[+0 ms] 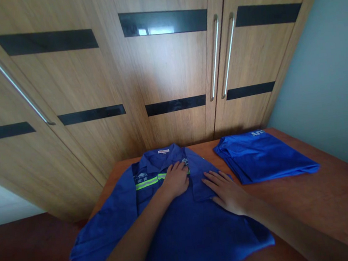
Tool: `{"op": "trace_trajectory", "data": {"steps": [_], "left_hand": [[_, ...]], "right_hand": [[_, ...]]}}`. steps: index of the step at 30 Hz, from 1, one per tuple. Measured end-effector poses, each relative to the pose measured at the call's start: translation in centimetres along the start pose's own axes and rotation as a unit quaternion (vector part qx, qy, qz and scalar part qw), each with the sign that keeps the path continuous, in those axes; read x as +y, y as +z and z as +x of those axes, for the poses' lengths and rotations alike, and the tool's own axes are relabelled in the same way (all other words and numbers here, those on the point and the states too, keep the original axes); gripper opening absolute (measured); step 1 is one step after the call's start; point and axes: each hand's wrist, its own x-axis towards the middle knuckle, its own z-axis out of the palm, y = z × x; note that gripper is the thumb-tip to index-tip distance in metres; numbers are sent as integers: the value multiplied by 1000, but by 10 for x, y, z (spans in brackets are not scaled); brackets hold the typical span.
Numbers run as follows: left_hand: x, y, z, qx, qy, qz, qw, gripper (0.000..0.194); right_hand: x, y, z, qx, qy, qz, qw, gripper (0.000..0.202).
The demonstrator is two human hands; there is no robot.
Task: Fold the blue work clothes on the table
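Note:
A dark blue work jacket (178,226) lies spread on the wooden table, its collar toward the wardrobe. It has a yellow-green and silver reflective stripe across the chest and a small label inside the collar. My left hand (176,179) rests flat on the chest near the stripe, fingers stretched out. On the sleeve at the jacket's right side, which is folded inward, my right hand (226,191) lies with its fingers spread. The other sleeve reaches out toward the lower left. My forearms hide parts of the jacket's lower half.
A folded bright blue garment (261,156) with white lettering lies to the right on the table (336,204). Behind the table stands a wooden wardrobe (170,68) with dark strips and long metal handles. A pale wall (329,87) rises at the right.

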Motion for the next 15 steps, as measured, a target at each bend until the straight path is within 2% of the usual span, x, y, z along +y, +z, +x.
{"op": "trace_trajectory", "data": {"steps": [4,7,9,12,15], "left_hand": [[-25,-14,-13,40,-31,0,999,46],[-62,-28,-31,93,-91,24,991,45],[-91,-36,-46,104,-139,48,984,47],[-130,-38,-63,78,-199,50,976,50],[-149,-26,-69,43,-228,29,972,52]], "right_hand": [[5,-3,-11,-4,-8,19,1000,66],[13,-11,-20,-13,-6,43,999,74],[17,-22,-19,-10,17,61,998,65],[21,-35,0,16,55,82,995,55],[23,-32,34,86,46,68,993,49]]}}
